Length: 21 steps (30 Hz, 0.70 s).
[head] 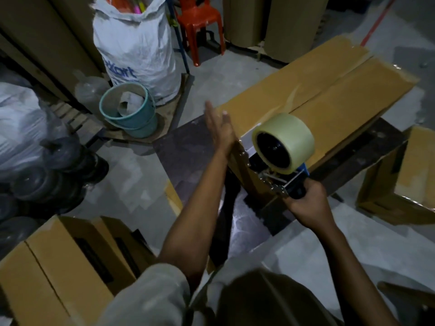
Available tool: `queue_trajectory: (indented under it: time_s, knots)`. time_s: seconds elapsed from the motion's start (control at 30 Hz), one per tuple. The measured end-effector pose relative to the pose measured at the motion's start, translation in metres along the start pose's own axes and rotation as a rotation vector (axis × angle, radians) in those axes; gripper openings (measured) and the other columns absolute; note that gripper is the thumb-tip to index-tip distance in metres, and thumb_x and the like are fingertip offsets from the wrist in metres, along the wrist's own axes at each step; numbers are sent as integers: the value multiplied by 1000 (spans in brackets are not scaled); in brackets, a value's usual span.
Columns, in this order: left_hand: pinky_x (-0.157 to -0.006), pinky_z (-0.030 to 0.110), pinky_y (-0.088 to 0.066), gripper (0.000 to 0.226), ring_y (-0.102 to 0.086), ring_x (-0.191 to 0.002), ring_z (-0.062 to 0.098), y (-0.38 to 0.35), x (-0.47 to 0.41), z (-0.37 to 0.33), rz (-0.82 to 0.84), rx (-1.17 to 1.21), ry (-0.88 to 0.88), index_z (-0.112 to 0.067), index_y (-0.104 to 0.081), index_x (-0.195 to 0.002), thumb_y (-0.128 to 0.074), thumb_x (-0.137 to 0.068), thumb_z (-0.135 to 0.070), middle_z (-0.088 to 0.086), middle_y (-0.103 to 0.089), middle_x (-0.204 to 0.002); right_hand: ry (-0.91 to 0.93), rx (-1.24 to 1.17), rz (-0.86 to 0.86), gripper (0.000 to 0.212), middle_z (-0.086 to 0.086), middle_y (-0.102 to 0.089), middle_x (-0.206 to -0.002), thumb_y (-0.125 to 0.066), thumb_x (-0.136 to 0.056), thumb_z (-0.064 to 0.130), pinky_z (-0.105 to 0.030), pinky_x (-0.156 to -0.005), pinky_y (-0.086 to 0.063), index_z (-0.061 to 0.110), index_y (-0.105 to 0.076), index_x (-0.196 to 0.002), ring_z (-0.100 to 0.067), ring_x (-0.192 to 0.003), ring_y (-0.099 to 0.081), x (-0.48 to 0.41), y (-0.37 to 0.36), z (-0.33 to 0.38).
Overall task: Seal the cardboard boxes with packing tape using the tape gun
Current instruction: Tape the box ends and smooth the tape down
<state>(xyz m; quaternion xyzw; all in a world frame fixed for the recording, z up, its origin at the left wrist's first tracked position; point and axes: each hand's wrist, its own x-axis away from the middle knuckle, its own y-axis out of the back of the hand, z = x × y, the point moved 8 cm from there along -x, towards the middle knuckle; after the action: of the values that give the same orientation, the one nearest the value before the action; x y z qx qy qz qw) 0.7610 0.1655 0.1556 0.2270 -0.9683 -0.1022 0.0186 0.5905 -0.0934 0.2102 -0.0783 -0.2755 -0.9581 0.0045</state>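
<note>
A long box (334,95) stretches away up-right. At its near end the right hand (306,204) grips the tape gun (294,137), nose toward the box. The left hand (220,132), fingers straight, presses the box's near-left corner.

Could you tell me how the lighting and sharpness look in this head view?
Head view: dim overall, darkest at the left edge; the left hand beside the cardboard box is motion-blurred; the tape roll and the right hand gripping the tape gun are sharper; glare on the box's taped top.
</note>
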Motion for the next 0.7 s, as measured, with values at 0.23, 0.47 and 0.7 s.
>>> queue_trajectory:
  time_s: [0.23,0.47,0.7]
  knots:
    - [-124,42,-26,74,-18,-154,38,-38,19,53,126,96,-23,-2,-29,-157,-40,-103,-52,13,-14,-168,-14,21,23,29,-12,-74,-91,-86,-81,21,-50,-80,-59,2,-69,-95,-28,-88,-71,-1,-4,3]
    - [-125,49,-21,65,-10,-155,19,-8,-2,-32,61,147,-68,-14,-31,-158,-50,-98,-33,1,-5,-170,-46,125,24,22,-8,-65,-77,-81,-82,15,-37,-63,-50,5,-62,-81,-28,-74,-64,-7,-9,4]
    - [-123,62,-7,64,-3,-157,27,-5,-16,-20,111,-36,-56,-17,-29,-158,-46,-99,-36,5,-6,-170,8,201,7,35,3,-54,-60,-74,-82,6,-32,-55,-40,14,-49,-60,-15,-58,-55,3,2,29]
